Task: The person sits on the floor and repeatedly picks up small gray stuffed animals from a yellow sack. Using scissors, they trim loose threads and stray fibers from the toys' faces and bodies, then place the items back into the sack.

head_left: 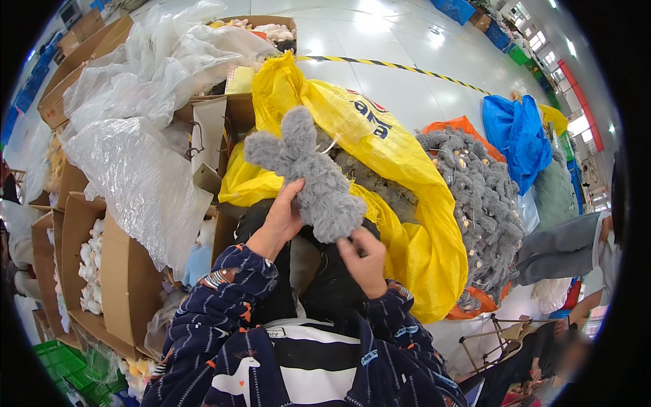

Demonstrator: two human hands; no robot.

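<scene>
Left hand [278, 220] raised and gripping: it clasps the grey plush toy [327, 193] by its left side, thumb lying up along the fur, wrist just clear of the patterned cuff. Right hand [364, 263] sits lower, its fingers curled in toward the toy's bottom right corner, the tips meeting the fur; whether they pinch it I cannot tell. Both forearms come up from the lower edge, elbows apart. The toy is held up above the dark-trousered legs [331, 281], tilted, ears toward the upper left, in front of the yellow sack's [437, 261] near left edge.

That sack's right rim curves past the right hand, with an orange sack [475, 313] of grey plush pieces [478, 203] beyond. Cardboard boxes [146, 292] and a clear plastic sheet [135, 183] crowd the left forearm's side. Past the yellow sack's far edge, open floor [407, 34] spreads, crossed by striped tape [393, 63].
</scene>
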